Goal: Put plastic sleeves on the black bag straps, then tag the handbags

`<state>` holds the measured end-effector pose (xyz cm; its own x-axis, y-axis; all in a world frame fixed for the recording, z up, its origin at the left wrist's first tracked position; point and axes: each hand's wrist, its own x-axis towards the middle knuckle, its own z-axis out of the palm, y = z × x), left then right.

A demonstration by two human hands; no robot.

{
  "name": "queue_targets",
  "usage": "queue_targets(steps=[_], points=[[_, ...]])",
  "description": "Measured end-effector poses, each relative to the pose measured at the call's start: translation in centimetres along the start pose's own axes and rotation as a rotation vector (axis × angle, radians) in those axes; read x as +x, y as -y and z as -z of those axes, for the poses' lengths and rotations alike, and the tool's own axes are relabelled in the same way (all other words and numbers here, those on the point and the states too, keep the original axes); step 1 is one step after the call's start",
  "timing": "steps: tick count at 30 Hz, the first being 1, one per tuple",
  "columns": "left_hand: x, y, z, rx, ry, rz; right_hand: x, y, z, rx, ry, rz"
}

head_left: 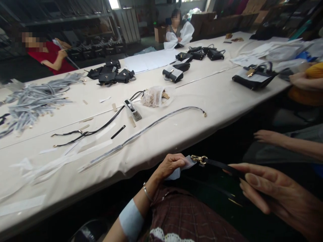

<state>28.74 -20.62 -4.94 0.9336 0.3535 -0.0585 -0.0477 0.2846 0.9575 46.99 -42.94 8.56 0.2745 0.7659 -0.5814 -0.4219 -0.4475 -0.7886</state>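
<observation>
We see the strap partly hidden by our right hand, the worktop cut off at left, the plastic bag's contents unclear.

Your left hand is pinching a white sheet, its edge meeting a gold clasp. Your right hand is gripping the black strap that's carrying the clasp, between thumb and fingers. Both hands are working off the near edge of the tabletop. A wrapped strap is lying nearest that edge; behind it, a grey-and-black tool is sitting beside a stuffed translucent bag. Wrapped straps are piling up at left. Black handbags are resting farther back. A red-shirted person is standing far left; another is handling white wrapping.
</observation>
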Motion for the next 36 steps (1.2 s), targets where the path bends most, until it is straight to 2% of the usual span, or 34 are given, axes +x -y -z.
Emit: queue_targets(steps=[3,6,9,12,15,18,22,26,28,30,32,34,36], points=[[0.1,0.1,-0.1,0.008,0.008,-0.021,0.1,0.1,0.0,0.058,0.051,-0.045],[0.3,0.1,-0.6,-0.053,-0.013,-0.014,0.3,0.3,-0.4,0.128,0.039,-0.042],[0.5,-0.5,-1.5,-0.35,0.035,0.034,0.6,0.4,-1.2,0.184,-0.037,0.022],[0.7,-2.2,-2.5,-0.584,0.08,-0.03,1.1,0.5,-1.5,0.164,-0.032,0.04],[1.0,-4.1,-2.8,-0.566,0.162,-0.081,1.8,0.5,-1.1,0.109,0.038,-0.017],[1.4,-4.8,-2.8,-0.409,0.248,0.05,2.2,0.8,-0.9,0.063,0.051,-0.023],[1.2,-3.4,-2.5,-0.407,0.132,0.168,2.5,1.0,-1.0,0.014,0.021,-0.031],[-0.1,-1.1,-1.0,-0.498,0.17,0.247,2.7,1.1,-0.9,-0.004,0.014,-0.048],[-0.8,-0.1,0.2,-0.582,0.109,0.227,2.6,1.4,-0.4,0.028,-0.035,-0.029],[-1.3,0.5,1.3,-0.636,-0.011,0.16,2.4,1.9,0.0,0.059,-0.083,-0.012],[-1.4,0.8,1.8,-0.599,-0.11,0.112,2.3,2.6,0.3,0.065,-0.107,-0.004],[-1.1,0.6,1.6,-0.514,-0.14,0.118,2.3,3.0,0.3,0.062,-0.117,0.007],[-0.5,0.3,1.0,-0.451,-0.118,0.121,2.4,3.2,0.2,0.068,-0.116,0.022]])
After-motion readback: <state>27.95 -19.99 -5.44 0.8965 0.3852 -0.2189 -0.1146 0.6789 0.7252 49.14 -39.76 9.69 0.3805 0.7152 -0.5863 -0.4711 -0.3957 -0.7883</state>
